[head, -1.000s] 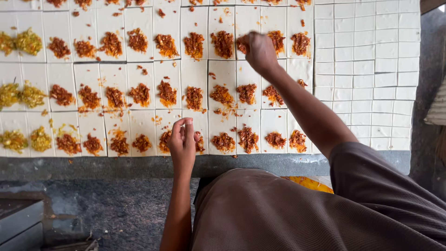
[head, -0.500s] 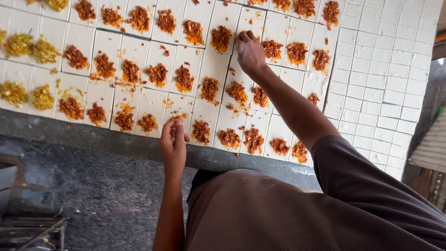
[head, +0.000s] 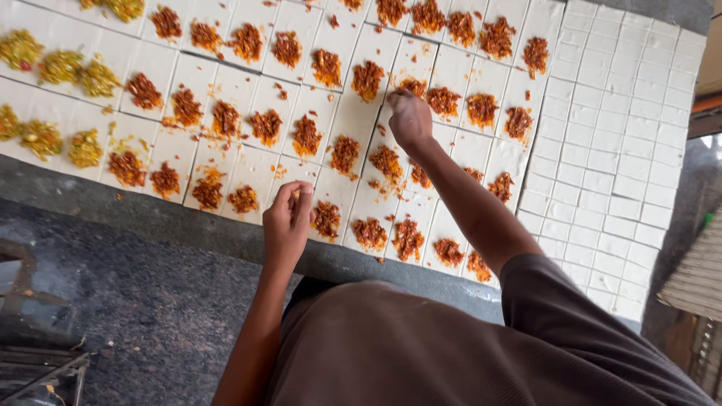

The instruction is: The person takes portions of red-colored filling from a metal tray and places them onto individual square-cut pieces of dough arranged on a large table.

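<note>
Since half a second ago, right hand (head: 410, 119) shifted toward 6 o'clock, fingers bunched on a reddish filling mound (head: 412, 86); contents not discernible. Left hand (head: 288, 218) loosely curled, pinching filling crumbs above a dough square (head: 292, 171) at the near edge. Step: portioning filling onto squares.

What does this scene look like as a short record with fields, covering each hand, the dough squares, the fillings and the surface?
left hand: left hand at the near edge of the sheet, fingertips pinched together beside a reddish-brown pile
right hand: right hand stretched further out, fingers down on a dough square among the piles
dough squares: white dough squares laid edge to edge in rows
filled part: most squares carry one reddish-brown pile each
other filling: yellow-green piles at the left end
unfilled part: bare squares on the right
surface: dark stone counter
</note>
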